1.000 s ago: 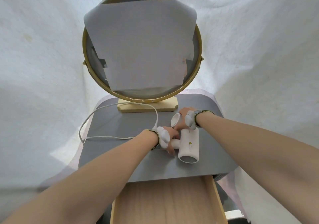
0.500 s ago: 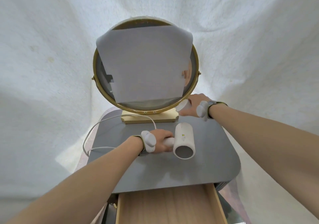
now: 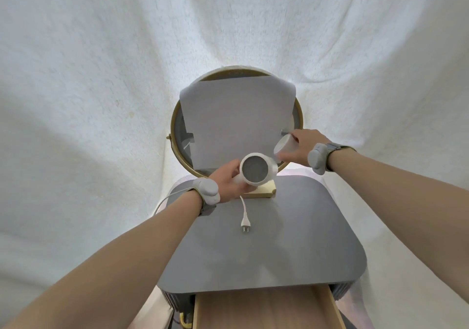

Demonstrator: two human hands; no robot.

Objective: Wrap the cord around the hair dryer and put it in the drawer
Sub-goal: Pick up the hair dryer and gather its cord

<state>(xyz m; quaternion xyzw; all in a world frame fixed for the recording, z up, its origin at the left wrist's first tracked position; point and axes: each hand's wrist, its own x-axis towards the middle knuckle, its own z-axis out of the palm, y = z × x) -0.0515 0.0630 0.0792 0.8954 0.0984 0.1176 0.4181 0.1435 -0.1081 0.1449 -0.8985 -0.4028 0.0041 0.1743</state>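
My left hand (image 3: pixel 229 181) grips the handle of the white hair dryer (image 3: pixel 256 169) and holds it lifted above the grey table top (image 3: pixel 291 242), its round barrel end facing me. The white cord (image 3: pixel 243 205) hangs from it, and its plug (image 3: pixel 245 225) lies on the table. Another stretch of cord (image 3: pixel 172 193) loops off the table's left edge. My right hand (image 3: pixel 302 150) holds a small white cylindrical piece (image 3: pixel 285 147) up near the mirror's right rim. The wooden drawer (image 3: pixel 266 311) stands pulled out below the table's front edge.
A round gold-framed mirror (image 3: pixel 173 125) covered with a white sheet stands on a wooden base (image 3: pixel 267 191) at the back of the table. White cloth hangs all around. Both wrists carry grey devices.
My left hand has lifted the hair dryer off the table and turned its barrel toward me. The plug now lies on the table. My right hand rose with the white piece. The view tilted up.
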